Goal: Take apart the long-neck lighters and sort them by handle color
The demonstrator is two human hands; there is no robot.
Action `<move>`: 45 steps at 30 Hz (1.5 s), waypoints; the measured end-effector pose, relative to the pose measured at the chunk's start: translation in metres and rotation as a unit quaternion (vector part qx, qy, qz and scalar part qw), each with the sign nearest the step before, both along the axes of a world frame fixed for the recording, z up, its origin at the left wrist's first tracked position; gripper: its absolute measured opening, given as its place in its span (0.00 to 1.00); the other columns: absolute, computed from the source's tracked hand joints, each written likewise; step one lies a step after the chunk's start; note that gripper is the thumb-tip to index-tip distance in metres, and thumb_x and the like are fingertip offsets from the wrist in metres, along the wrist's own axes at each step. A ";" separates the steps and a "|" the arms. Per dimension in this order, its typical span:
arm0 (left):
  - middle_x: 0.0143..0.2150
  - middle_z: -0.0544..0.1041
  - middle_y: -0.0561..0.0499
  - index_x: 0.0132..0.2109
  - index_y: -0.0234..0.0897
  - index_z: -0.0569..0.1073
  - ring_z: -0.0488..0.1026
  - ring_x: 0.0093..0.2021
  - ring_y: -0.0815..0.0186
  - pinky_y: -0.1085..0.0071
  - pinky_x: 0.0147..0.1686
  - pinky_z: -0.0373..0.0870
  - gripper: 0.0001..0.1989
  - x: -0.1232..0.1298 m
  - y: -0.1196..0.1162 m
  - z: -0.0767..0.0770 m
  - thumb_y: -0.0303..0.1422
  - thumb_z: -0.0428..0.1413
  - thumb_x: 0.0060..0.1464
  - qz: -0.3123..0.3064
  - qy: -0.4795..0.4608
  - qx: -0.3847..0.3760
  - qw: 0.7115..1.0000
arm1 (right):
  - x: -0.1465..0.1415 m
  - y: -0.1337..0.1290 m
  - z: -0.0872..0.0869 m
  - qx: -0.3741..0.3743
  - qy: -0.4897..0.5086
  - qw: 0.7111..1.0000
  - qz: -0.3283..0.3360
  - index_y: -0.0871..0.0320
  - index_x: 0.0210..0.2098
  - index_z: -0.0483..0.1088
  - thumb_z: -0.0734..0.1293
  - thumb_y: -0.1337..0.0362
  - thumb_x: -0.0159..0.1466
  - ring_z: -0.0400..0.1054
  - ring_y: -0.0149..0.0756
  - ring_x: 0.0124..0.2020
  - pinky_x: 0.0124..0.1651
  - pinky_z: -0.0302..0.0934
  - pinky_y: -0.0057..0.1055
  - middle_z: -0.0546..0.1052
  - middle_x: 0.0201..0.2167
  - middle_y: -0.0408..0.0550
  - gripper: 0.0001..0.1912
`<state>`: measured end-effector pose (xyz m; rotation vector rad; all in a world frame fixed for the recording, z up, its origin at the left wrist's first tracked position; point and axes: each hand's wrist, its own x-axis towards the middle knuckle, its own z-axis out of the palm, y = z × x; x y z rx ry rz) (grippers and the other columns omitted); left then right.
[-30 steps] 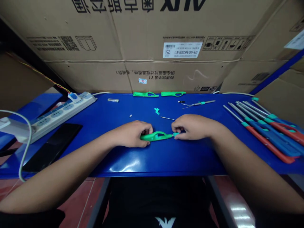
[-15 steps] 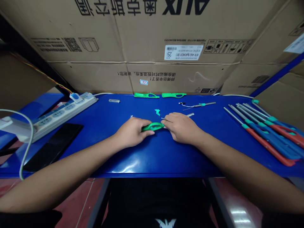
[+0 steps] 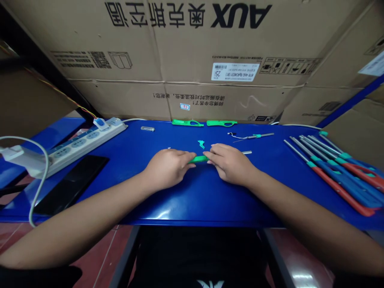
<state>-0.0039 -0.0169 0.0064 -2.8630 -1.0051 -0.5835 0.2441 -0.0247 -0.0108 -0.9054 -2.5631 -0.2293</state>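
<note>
A green lighter handle (image 3: 198, 159) spans the gap between my two hands above the blue table. My left hand (image 3: 168, 169) is closed around its left end, thumb below and fingers on top. At the other end, the fingers of my right hand (image 3: 229, 163) are pinched on the handle and hide that part. A metal tube (image 3: 247, 152) sticks out to the right from behind my right hand; whether it joins the handle is hidden. Just beyond the hands lies a small teal trigger-like piece (image 3: 201, 144). A tiny pale part (image 3: 169, 148) shows beside my left knuckles.
Two green handle shells (image 3: 187, 123) (image 3: 222, 123) lie along the cardboard (image 3: 192, 72). A thin metal rod with wire (image 3: 258, 136) and a clear small tube (image 3: 147, 129) lie nearby. Several red and blue long lighters (image 3: 339, 172) are at right; a power strip (image 3: 87, 144) and black phone (image 3: 72, 184) at left.
The green handle has turned in my hands: its loop opening showed before, and now its narrow edge does. The metal tube behind my right hand has levelled. The view has shifted slightly.
</note>
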 end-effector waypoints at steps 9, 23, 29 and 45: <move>0.43 0.84 0.46 0.51 0.37 0.78 0.82 0.37 0.59 0.68 0.34 0.75 0.16 -0.004 -0.003 0.003 0.38 0.49 0.68 0.000 0.014 0.124 0.992 | -0.001 -0.010 0.014 0.032 -0.041 0.993 -0.105 0.64 0.50 0.76 0.60 0.59 0.73 0.73 0.45 0.44 0.55 0.64 0.42 0.81 0.41 0.58 0.18; 0.48 0.83 0.44 0.52 0.41 0.79 0.80 0.43 0.58 0.66 0.43 0.72 0.14 0.000 -0.003 -0.004 0.34 0.52 0.65 -0.011 -0.021 -0.029 0.999 | -0.008 -0.008 0.019 -0.184 -0.053 0.972 -0.139 0.61 0.47 0.78 0.61 0.62 0.71 0.72 0.43 0.39 0.40 0.59 0.35 0.80 0.40 0.55 0.15; 0.32 0.80 0.51 0.44 0.36 0.78 0.76 0.31 0.64 0.71 0.34 0.70 0.15 0.014 0.019 -0.018 0.42 0.60 0.58 0.034 -0.221 -0.356 0.907 | -0.006 -0.009 0.029 -0.011 0.010 0.989 -0.147 0.60 0.50 0.76 0.62 0.62 0.70 0.67 0.49 0.50 0.52 0.57 0.44 0.78 0.47 0.57 0.15; 0.47 0.82 0.47 0.45 0.40 0.65 0.79 0.51 0.59 0.63 0.48 0.76 0.21 0.034 0.000 -0.016 0.51 0.61 0.57 -0.009 -0.497 -0.561 0.662 | -0.053 -0.020 -0.010 -0.424 0.222 0.875 -0.064 0.57 0.23 0.66 0.63 0.57 0.65 0.57 0.26 0.21 0.27 0.48 0.28 0.66 0.18 0.38 0.17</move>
